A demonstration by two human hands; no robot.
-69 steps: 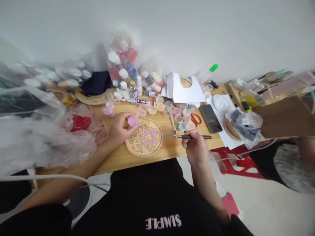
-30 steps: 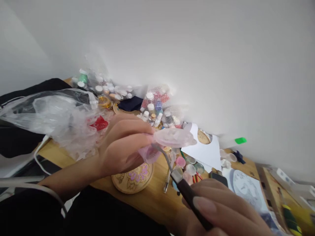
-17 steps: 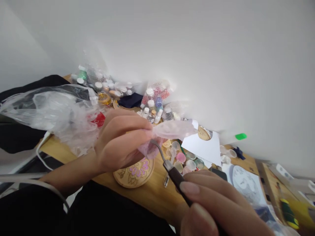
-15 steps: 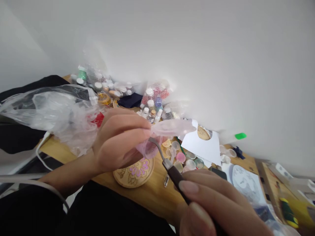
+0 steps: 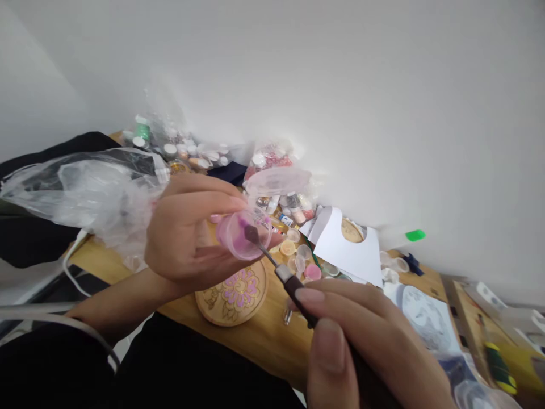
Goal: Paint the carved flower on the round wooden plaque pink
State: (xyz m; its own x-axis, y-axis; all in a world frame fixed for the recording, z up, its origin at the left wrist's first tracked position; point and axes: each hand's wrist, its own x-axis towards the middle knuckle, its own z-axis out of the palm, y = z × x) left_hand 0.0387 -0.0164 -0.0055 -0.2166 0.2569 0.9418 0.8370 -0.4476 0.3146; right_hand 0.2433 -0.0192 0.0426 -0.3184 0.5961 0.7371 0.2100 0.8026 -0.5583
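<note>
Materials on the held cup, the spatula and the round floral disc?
Lidded cup: likely plastic, glossy and translucent; purple contents show through.
Spatula: likely metal blade and ferrule, by the ferrule's grey sheen; dark handle, wood or plastic.
Floral disc: probably wood, pale tan and fairly matte; grain too small to confirm.

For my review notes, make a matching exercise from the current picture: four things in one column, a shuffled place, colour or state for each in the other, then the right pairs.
Things
1. plastic cup
2. palette knife
3. round wooden plaque
4. sheet of paper

Descriptions
A. white, with a curved cut-out
B. held in the right hand, blade at the cup's mouth
C. on the table, bearing a purple-petalled flower
D. held in the left hand, lid open

Pairs: 1-D, 2-B, 3-C, 4-A
</note>
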